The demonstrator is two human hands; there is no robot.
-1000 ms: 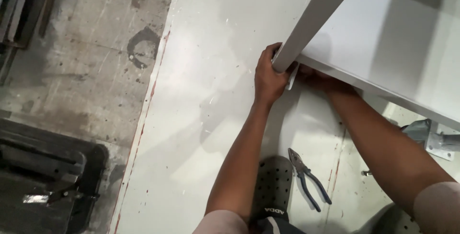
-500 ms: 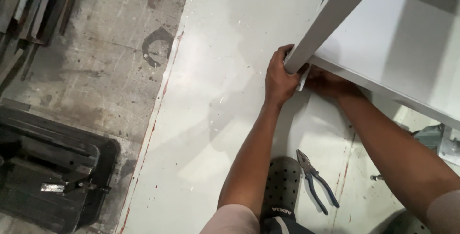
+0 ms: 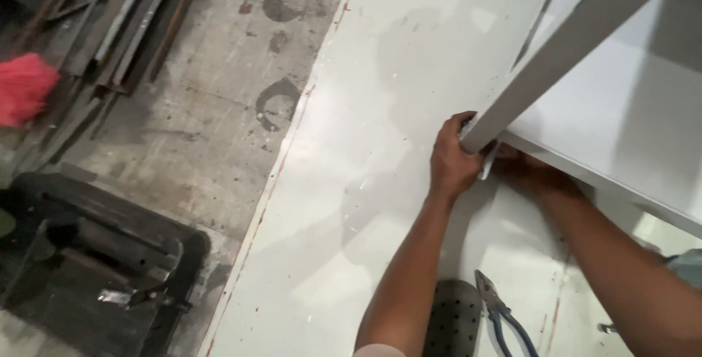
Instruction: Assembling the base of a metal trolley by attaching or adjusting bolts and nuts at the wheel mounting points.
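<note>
A white metal frame piece [image 3: 556,57] slants down from the upper right to a corner above a white floor panel [image 3: 395,108]. My left hand [image 3: 452,161] grips the lower end of that slanted white post, fingers wrapped round its corner. My right hand [image 3: 530,174] reaches under the frame's lower edge right beside the same corner; its fingers are partly hidden by the frame, and a small pale part shows between the two hands. Whether the right hand holds anything cannot be told.
Blue-handled pliers [image 3: 499,312] lie on the white panel near my forearms, beside a dark perforated sandal [image 3: 453,319]. Left of the panel is stained concrete with metal bars [image 3: 124,28], a pink brush [image 3: 25,88] and a black machine [image 3: 95,262].
The view has shifted, so the hands and frame corner sit further right and lower in the picture. Both hands stay at the same corner of the frame.
</note>
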